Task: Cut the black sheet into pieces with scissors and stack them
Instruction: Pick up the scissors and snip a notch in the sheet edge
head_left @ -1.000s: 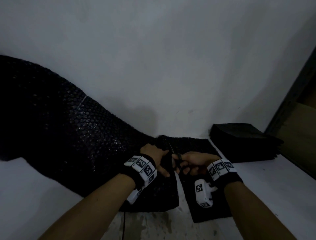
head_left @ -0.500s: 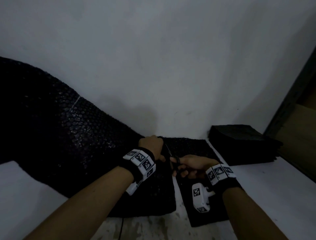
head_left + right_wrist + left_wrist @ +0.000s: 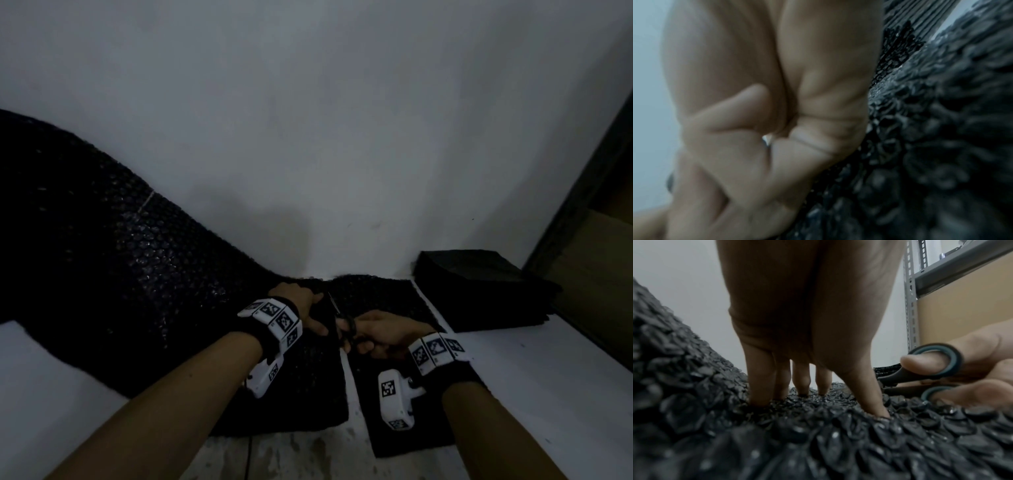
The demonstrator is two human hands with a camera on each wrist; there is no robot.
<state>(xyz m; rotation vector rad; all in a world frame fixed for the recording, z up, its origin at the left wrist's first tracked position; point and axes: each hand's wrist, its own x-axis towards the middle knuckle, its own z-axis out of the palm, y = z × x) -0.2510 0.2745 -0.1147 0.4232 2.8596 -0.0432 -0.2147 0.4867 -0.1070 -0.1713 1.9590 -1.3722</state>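
Bubbly black sheet (image 3: 137,291) part-cut; scissors (image 3: 342,325) mid-cut.

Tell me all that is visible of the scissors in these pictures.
The scissors have black handles whose finger loops are lined in blue-grey, of what looks like plastic. The right hand holds them: the thumb goes through the upper loop, another finger through the lower one. Seen from the head camera, the thin blades point away from the person, along the cut in the black sheet, close beside the left hand. The blade tips are too dark to make out.

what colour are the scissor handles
Black with teal-blue lining inside the finger loops of the scissors; the left wrist view shows it best.
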